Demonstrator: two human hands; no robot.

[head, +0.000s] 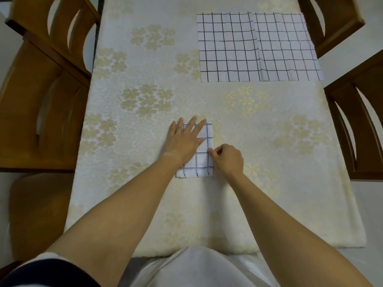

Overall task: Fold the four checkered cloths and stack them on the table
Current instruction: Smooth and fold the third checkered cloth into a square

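A small folded cloth (200,160), white with dark grid lines, lies near the middle of the tabletop (145,183), which is covered in a cream fabric patterned with pale gold flowers. The person's left hand (184,141) rests flat on the folded cloth with the palm down, its grip wide open, the fingers (191,124) spread and reaching past the cloth's far edge. The right hand (227,158) sits at the cloth's right edge, its grip narrow: thumb and forefinger are pinched together on that edge about halfway along, with the other fingers curled in. At the near end of the folded cloth several layered edges show one under another. Well apart from the hands, toward the far right of the tabletop, lie the unfolded cloths (257,47), spread flat with the same grid pattern; an edge runs down the middle where one piece overlaps another, and how many lie there I cannot tell. Wooden chairs (47,83) stand along both long sides of the tabletop.
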